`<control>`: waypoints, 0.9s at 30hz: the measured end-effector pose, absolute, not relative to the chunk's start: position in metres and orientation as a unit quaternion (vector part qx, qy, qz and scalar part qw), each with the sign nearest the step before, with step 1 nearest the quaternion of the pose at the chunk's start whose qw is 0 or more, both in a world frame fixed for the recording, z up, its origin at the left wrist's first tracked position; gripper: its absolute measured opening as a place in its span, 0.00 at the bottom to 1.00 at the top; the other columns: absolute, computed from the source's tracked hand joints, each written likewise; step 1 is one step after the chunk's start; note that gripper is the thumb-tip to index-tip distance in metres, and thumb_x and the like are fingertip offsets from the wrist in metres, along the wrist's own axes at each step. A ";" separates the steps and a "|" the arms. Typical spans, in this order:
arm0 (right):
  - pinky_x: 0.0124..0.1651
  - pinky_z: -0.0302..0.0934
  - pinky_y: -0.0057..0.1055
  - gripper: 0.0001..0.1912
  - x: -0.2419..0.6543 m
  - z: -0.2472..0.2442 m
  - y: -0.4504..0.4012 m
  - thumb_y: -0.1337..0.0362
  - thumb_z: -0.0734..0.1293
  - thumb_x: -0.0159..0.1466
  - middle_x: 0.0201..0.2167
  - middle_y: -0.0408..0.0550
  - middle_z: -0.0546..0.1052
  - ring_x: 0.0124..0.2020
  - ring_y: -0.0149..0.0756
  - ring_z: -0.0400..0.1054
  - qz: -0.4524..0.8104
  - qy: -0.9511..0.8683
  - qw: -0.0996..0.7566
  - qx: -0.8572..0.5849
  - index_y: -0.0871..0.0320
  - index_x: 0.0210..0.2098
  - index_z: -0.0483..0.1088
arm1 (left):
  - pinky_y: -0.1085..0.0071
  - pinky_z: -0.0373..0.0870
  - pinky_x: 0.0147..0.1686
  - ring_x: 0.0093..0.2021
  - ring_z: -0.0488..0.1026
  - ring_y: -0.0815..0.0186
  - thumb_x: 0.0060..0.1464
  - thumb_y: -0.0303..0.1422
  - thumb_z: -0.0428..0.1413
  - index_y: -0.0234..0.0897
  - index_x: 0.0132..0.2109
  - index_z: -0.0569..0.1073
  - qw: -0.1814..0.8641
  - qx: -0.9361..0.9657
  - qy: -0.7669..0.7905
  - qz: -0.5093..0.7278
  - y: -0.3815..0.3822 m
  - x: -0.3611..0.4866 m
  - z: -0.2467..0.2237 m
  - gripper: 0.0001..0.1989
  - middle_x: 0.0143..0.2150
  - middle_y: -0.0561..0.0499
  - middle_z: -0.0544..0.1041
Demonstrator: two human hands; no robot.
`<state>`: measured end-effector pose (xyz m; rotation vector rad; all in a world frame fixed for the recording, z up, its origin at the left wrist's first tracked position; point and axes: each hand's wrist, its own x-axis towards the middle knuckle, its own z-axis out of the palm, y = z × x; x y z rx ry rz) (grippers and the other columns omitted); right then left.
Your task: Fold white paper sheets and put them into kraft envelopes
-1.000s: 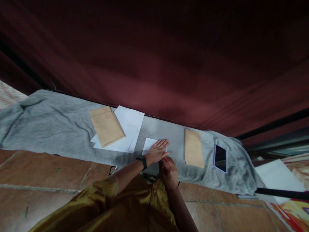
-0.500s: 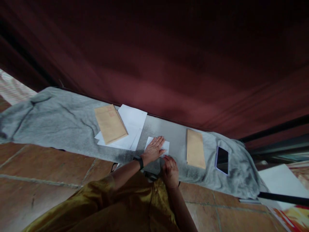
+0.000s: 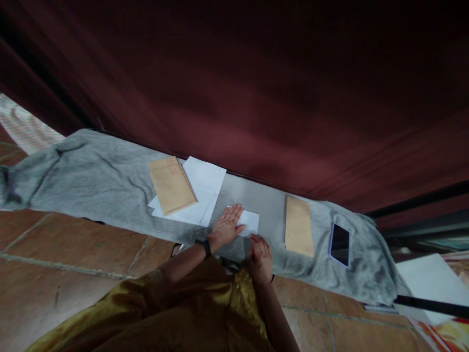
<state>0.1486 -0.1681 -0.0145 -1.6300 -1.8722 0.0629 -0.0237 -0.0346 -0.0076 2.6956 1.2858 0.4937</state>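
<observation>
A small folded white sheet of paper [image 3: 250,222] lies on the grey-covered bench in front of me. My left hand [image 3: 225,229] is flat on the sheet's left part, palm down with fingers stretched out and a dark band on its wrist. At the sheet's near right corner, my right hand [image 3: 261,256] has its fingers bent and close together on the edge; its thumb is hidden. Left of my hands are larger white sheets [image 3: 207,178], partly under a stack of brown envelopes [image 3: 172,186]. Another stack of brown envelopes [image 3: 299,225] lies to the right.
A phone [image 3: 339,244] lies on the rumpled grey cloth [image 3: 98,171] at the right. Behind the narrow bench hangs a dark red curtain [image 3: 234,117]. The floor is brown tile [image 3: 91,249]. White board or paper [image 3: 432,278] shows at the far right.
My left hand has slid left along the folded sheet, uncovering more of its right part. The right hand stays at the near corner. The camera view has shifted slightly.
</observation>
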 end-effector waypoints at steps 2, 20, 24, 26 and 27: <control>0.62 0.62 0.49 0.24 0.149 -0.015 -0.168 0.75 0.55 0.66 0.55 0.53 0.76 0.58 0.43 0.68 0.023 -0.715 0.327 -0.618 0.56 0.59 0.68 | 0.52 0.48 0.73 0.75 0.52 0.55 0.70 0.47 0.44 0.29 0.73 0.55 0.054 0.886 0.429 0.168 -0.035 -0.025 -0.009 0.34 0.74 0.36 0.57; 0.60 0.65 0.49 0.22 0.148 -0.012 -0.167 0.73 0.55 0.70 0.53 0.54 0.78 0.57 0.42 0.70 0.029 -0.705 0.349 -0.617 0.56 0.58 0.70 | 0.51 0.52 0.72 0.74 0.53 0.52 0.70 0.44 0.44 0.28 0.75 0.51 0.038 0.858 0.478 0.186 -0.052 -0.042 -0.012 0.34 0.74 0.35 0.58; 0.59 0.66 0.49 0.21 0.151 -0.013 -0.165 0.70 0.54 0.72 0.53 0.55 0.78 0.56 0.43 0.70 0.056 -0.675 0.381 -0.629 0.56 0.58 0.71 | 0.51 0.52 0.72 0.74 0.54 0.53 0.70 0.41 0.44 0.29 0.75 0.51 0.038 0.849 0.490 0.192 -0.059 -0.047 -0.007 0.33 0.74 0.36 0.58; 0.60 0.66 0.50 0.21 0.150 -0.011 -0.161 0.68 0.54 0.73 0.54 0.55 0.77 0.57 0.43 0.70 0.067 -0.664 0.400 -0.628 0.56 0.59 0.70 | 0.51 0.52 0.73 0.74 0.54 0.54 0.70 0.39 0.44 0.31 0.75 0.50 0.040 0.853 0.480 0.198 -0.064 -0.048 -0.004 0.32 0.74 0.38 0.58; 0.61 0.66 0.50 0.21 0.148 -0.010 -0.158 0.67 0.54 0.73 0.55 0.56 0.77 0.58 0.44 0.69 0.074 -0.663 0.404 -0.626 0.56 0.60 0.70 | 0.52 0.52 0.73 0.74 0.54 0.56 0.70 0.38 0.43 0.32 0.75 0.50 0.042 0.860 0.466 0.201 -0.068 -0.048 -0.002 0.31 0.74 0.39 0.58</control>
